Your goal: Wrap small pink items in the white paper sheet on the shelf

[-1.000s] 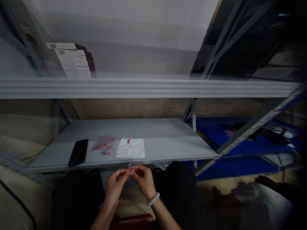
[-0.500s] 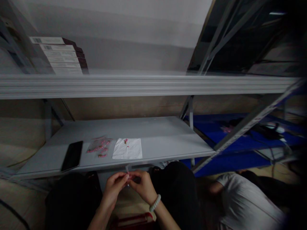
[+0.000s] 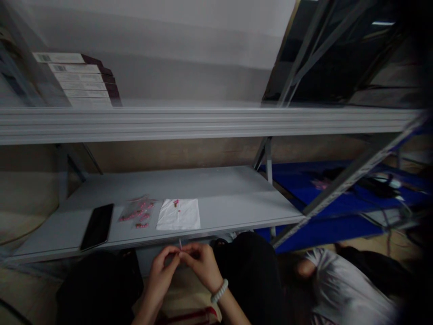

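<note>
My left hand [image 3: 161,266] and my right hand [image 3: 201,264] meet just below the front edge of the low grey shelf [image 3: 219,198], over my lap. Both pinch a small thin item [image 3: 180,245] between their fingertips; it is too small to name. The right wrist wears a white bead bracelet [image 3: 219,291]. On the shelf above the hands lies a white sheet [image 3: 178,214] with a few pink bits on it. Left of it is a clear bag of pink pieces [image 3: 137,213], then a black phone [image 3: 98,225].
An upper shelf beam [image 3: 203,122] crosses the view, with a stack of flat boxes [image 3: 77,79] on it at the left. To the right stands blue shelving [image 3: 338,198] with cables. Another person in a white shirt [image 3: 348,289] crouches at the lower right.
The view has shifted a little, so the shelf items sit lower and further left. My hands stay pinched together on the small item. The person at the lower right has come further into view.
</note>
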Tool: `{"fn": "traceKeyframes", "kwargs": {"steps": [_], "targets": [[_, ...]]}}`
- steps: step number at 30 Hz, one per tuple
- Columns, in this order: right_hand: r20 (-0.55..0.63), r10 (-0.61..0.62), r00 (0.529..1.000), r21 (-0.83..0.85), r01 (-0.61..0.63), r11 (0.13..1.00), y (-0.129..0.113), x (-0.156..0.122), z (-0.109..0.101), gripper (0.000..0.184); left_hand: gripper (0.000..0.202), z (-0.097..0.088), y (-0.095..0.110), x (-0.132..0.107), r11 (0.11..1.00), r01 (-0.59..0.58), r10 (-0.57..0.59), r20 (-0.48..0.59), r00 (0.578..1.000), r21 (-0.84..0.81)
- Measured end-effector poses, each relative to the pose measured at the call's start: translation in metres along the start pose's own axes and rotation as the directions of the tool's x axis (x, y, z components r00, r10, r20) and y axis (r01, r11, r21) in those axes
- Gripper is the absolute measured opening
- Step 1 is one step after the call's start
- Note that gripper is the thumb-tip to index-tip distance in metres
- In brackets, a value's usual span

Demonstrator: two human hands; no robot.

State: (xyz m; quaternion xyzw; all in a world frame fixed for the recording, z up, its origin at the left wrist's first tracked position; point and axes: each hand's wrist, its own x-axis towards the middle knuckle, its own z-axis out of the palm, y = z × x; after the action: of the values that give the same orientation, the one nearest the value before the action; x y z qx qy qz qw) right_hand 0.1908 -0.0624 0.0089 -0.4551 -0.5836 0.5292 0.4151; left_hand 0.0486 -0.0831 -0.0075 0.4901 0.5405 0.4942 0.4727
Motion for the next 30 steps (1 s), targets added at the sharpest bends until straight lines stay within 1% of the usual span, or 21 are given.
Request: {"fn": "traceKeyframes", "kwargs": {"steps": [2,5,7,9,12,17,21,23,27,30], "targets": [[0.020,-0.005,1.000,-0.029,0.006,1.000,-0.002,0.000,-0.001,0.020,0.024,0.001,0.006,-0.002,0.989,-0.081,0.078,0.029,0.997,0.125],[-0.003,-0.026,1.000,-0.157,0.026,0.987,-0.006,0.001,-0.002,0.018,0.020,0.004,0.010,-0.004,0.934,-0.173,0.162,0.061,0.985,0.313],[-0.040,-0.041,0.998,-0.227,0.031,0.973,-0.009,0.001,-0.001,0.016,0.015,0.006,0.010,-0.003,0.887,-0.204,0.183,0.090,0.979,0.414],[-0.057,-0.044,0.997,-0.253,0.028,0.967,-0.010,0.001,-0.001,0.015,0.013,0.006,0.008,-0.001,0.851,-0.228,0.185,0.137,0.973,0.474],[-0.064,-0.024,0.998,-0.241,0.008,0.970,-0.013,0.001,0.001,0.014,0.014,0.005,0.007,0.002,0.841,-0.251,0.182,0.185,0.966,0.480],[-0.076,0.010,0.997,-0.250,-0.028,0.968,-0.023,0.004,0.006,0.013,0.016,0.000,0.008,0.006,0.894,-0.222,0.189,0.121,0.975,0.390],[-0.060,0.016,0.998,-0.256,-0.031,0.966,-0.030,0.011,0.009,0.013,0.016,-0.004,0.013,0.014,0.896,-0.214,0.192,0.096,0.977,0.389],[-0.053,0.000,0.999,-0.269,-0.014,0.963,-0.031,0.016,0.010,0.012,0.015,-0.005,0.017,0.019,0.889,-0.210,0.186,0.097,0.978,0.406],[-0.115,-0.068,0.991,-0.351,0.023,0.936,-0.033,0.026,0.006,0.012,0.015,-0.006,0.031,0.025,0.864,-0.205,0.171,0.114,0.979,0.459],[-0.142,-0.102,0.985,-0.408,0.036,0.912,-0.040,0.034,0.001,0.011,0.017,-0.007,0.048,0.028,0.795,-0.216,0.153,0.157,0.976,0.566]]}}
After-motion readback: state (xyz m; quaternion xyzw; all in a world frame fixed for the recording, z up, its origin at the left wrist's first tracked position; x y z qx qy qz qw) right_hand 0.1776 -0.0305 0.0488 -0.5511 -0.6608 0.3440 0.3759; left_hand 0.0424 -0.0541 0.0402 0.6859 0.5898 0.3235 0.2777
